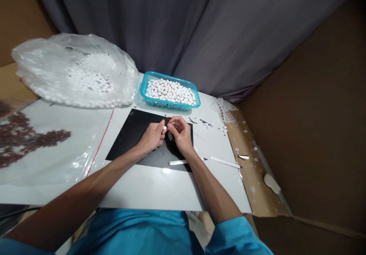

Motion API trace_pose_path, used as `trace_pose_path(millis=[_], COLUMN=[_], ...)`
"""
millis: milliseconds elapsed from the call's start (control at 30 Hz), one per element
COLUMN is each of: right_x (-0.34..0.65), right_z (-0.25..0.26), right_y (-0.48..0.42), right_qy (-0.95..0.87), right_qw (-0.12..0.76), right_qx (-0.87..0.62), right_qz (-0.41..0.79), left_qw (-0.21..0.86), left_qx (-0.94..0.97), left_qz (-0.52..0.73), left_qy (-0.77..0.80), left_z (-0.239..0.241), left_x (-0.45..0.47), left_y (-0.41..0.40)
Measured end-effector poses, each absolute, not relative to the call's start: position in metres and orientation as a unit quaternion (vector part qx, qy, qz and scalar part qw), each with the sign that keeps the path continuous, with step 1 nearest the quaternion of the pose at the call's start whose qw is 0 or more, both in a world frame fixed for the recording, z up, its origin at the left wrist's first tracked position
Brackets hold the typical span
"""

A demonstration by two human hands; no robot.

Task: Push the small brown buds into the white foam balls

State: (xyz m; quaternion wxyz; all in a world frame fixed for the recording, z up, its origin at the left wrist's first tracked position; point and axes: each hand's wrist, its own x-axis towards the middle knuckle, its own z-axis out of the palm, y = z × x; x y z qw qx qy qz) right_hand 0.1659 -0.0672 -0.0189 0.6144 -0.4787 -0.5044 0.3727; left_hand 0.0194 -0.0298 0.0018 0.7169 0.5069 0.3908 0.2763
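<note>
Over the black mat (122, 140) my two hands meet, fingertips almost touching. My left hand (154, 136) is closed, pinching a small white bead (165, 128) between thumb and forefinger. Close against it, my right hand (180, 133) has its thumb and fingers drawn together at the bead; what lies in that pinch is too small to make out. A small brown piece (166, 120) shows just behind the fingertips, and I cannot tell which hand touches it. Partly under my right wrist, a white stick with a dark tip (177, 162) rests on the mat.
Behind the mat stands a blue basket (198, 99) full of white beads. A clear bag of beads (85, 72) sits at back left, a zip bag of brown sprigs (54, 137) at left. Rightward lie dark slivers (204, 122), another white stick (225, 162) and a metal tip (244, 157).
</note>
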Motion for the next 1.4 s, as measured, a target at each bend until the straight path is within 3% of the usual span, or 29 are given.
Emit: trace_pose_path(millis=[967,1400], right_x=[0.173,0.161], right_z=[-0.019,-0.01], right_y=[-0.068,-0.073], right_qy=[-0.57,-0.601], right_qw=[0.517,0.483], right_qx=[-0.522,-0.567], right_qz=[0.369,0.291], left_qw=[0.715,0.708], left_qx=[0.514,0.486], left_qz=[0.265,0.309], left_qy=[0.393,0.409], left_z=[0.001,0.0], left_x=[0.018,0.022], left_y=[-0.028,-0.03])
